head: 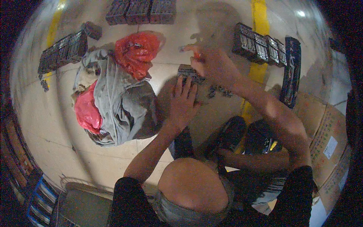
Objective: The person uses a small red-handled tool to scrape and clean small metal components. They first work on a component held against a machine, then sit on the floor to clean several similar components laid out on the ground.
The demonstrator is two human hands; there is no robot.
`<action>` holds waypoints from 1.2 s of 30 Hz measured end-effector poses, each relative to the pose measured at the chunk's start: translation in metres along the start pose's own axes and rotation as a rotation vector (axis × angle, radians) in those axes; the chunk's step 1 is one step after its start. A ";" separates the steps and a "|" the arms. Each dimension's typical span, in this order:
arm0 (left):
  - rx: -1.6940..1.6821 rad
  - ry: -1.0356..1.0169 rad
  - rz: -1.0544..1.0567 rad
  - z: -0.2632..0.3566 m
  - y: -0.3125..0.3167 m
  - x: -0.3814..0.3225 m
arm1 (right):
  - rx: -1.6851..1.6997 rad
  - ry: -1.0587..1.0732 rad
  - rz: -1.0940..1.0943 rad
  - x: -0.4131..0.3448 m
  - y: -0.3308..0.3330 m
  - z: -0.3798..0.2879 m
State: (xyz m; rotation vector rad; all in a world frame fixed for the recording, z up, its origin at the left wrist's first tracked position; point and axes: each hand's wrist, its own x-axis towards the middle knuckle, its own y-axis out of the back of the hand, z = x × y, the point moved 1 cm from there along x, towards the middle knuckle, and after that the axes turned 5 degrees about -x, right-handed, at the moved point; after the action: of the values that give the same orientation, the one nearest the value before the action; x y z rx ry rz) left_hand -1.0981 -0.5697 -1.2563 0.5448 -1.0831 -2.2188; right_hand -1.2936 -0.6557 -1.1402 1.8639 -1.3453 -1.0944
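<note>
A small dark ridged block (187,69) lies on the tiled floor before me. My left hand (184,95) is palm down with its fingers spread, the fingertips resting on the block's near edge. Above the block's right side, my right hand (200,61) is curled around a small orange object (196,56), mostly hidden by the fingers. A small pale tip shows by its forefinger; whether it belongs to the orange object I cannot tell. Several small dark pieces (219,91) lie to the right of my left hand.
Grey cloth (110,85) and a red plastic bag (137,54) lie at the left. Rows of dark blocks stand at the upper left (63,52), top (141,12) and upper right (259,46). A long black case (291,71) and a cardboard box (317,136) are at the right.
</note>
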 end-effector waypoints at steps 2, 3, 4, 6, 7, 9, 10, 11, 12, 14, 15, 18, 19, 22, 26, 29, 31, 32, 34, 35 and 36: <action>0.029 0.005 -0.032 0.004 0.005 0.001 | 0.049 0.004 0.047 0.001 0.002 0.003; 0.015 0.009 -0.041 0.006 0.007 0.002 | -0.005 0.166 0.102 0.001 0.007 0.003; 0.002 0.004 -0.036 0.008 0.008 0.003 | -0.069 0.264 0.099 0.001 0.016 0.004; 0.008 -0.001 -0.043 0.011 0.009 0.004 | -0.306 0.298 -0.055 0.004 0.027 0.002; 0.027 -0.001 -0.053 0.012 0.008 0.005 | -0.479 0.231 -0.207 0.007 0.029 0.001; 0.063 -0.008 -0.071 0.012 0.006 0.006 | -0.667 0.098 -0.354 0.014 0.026 -0.006; 0.083 -0.013 -0.081 0.011 0.005 0.005 | -0.680 0.038 -0.346 0.018 0.021 -0.010; 0.104 -0.016 -0.093 0.010 0.004 0.004 | -0.651 0.066 -0.319 0.020 0.018 -0.010; 0.107 -0.024 -0.079 0.009 0.004 0.004 | -0.716 0.080 -0.293 0.022 0.015 -0.010; 0.112 -0.038 -0.055 0.008 0.003 0.002 | -0.755 0.230 -0.191 0.021 0.017 -0.001; 0.102 -0.029 -0.057 0.008 0.002 0.002 | -0.656 0.351 -0.027 0.019 0.021 0.004; 0.079 -0.021 -0.052 0.011 0.001 0.004 | -0.525 0.590 0.271 0.007 0.037 0.014; 0.079 -0.025 -0.049 0.012 0.001 0.005 | -0.600 0.698 0.226 0.005 0.043 0.015; 0.093 -0.038 -0.041 0.012 0.004 0.007 | -0.689 0.545 -0.193 0.008 0.039 0.011; 0.120 -0.057 -0.063 0.010 0.007 0.005 | -0.512 0.112 -0.117 0.015 0.009 0.005; 0.097 -0.052 -0.058 0.010 0.007 0.003 | -0.501 0.364 0.132 0.018 0.003 0.014; 0.103 -0.046 -0.056 0.010 0.004 0.003 | -0.261 0.376 0.085 0.014 0.014 0.023; 0.107 -0.051 -0.043 0.010 0.003 0.003 | -0.163 0.362 0.027 0.014 0.020 0.025; 0.077 -0.037 -0.050 0.010 0.001 0.004 | -0.358 0.466 -0.033 0.011 0.034 0.022; 0.077 -0.020 -0.073 0.010 -0.001 0.005 | -0.504 0.515 -0.039 0.011 0.037 0.016; 0.051 -0.040 -0.030 0.011 -0.001 0.005 | -0.556 0.440 -0.118 0.011 0.040 0.010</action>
State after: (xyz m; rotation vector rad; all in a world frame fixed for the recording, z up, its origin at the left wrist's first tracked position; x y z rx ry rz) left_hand -1.1085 -0.5663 -1.2517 0.5430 -1.1618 -2.2418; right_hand -1.3198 -0.6788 -1.1151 1.6404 -0.6097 -0.9191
